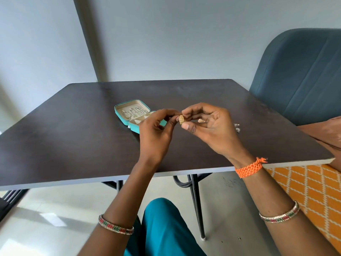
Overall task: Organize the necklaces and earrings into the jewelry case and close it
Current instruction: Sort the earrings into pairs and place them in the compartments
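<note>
A round gold earring is held above the dark table, pinched by my right hand between thumb and fingers. My left hand pinches its back side with its fingertips. A second gold earring lies in my right palm. The teal jewelry case lies open behind my left hand, with silver necklaces in its lid half. My left hand hides part of the tray half. A silver earring rests on the table right of my right hand.
A blue padded chair stands at the table's far right corner. An orange patterned rug covers the floor at right. Black metal table legs descend below the near edge. A brown cloth lies at the right edge.
</note>
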Action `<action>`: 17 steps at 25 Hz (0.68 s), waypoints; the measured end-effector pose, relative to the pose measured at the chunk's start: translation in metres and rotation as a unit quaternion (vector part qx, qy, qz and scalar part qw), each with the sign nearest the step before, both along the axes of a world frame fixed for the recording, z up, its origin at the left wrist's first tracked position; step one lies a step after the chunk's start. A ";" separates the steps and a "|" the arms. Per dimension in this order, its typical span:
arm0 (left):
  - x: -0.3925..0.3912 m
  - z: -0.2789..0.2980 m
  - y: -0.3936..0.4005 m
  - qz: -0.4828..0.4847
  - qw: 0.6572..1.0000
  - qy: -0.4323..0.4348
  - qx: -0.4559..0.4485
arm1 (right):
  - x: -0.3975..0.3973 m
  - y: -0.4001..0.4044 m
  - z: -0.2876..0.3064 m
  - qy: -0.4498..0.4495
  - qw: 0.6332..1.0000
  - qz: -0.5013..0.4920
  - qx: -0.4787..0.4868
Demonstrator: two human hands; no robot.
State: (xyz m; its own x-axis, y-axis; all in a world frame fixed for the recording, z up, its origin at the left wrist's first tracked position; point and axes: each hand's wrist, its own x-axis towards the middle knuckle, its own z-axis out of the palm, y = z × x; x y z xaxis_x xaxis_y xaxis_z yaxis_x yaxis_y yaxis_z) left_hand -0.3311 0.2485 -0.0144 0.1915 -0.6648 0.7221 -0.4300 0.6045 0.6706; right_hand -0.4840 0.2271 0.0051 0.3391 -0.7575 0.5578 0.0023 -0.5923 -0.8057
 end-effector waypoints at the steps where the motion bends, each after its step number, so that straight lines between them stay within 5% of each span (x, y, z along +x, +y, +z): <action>1: 0.002 -0.001 0.002 0.034 0.999 -0.021 -0.019 | 0.005 0.000 -0.001 0.000 1.000 0.001 -0.001; 6: 0.008 -0.013 0.008 0.176 0.981 -0.065 -0.045 | 0.024 -0.001 -0.008 0.002 1.000 -0.024 -0.001; 9: 0.012 -0.022 0.008 0.297 0.941 -0.157 -0.038 | 0.035 -0.007 -0.017 0.012 0.999 -0.034 0.021; 12: 0.020 -0.028 0.002 0.316 0.926 -0.206 -0.027 | 0.044 -0.018 -0.024 0.000 0.997 -0.040 0.063; 17: 0.050 -0.033 -0.013 0.268 0.931 -0.174 0.179 | 0.042 -0.045 -0.024 -0.050 0.989 -0.075 0.115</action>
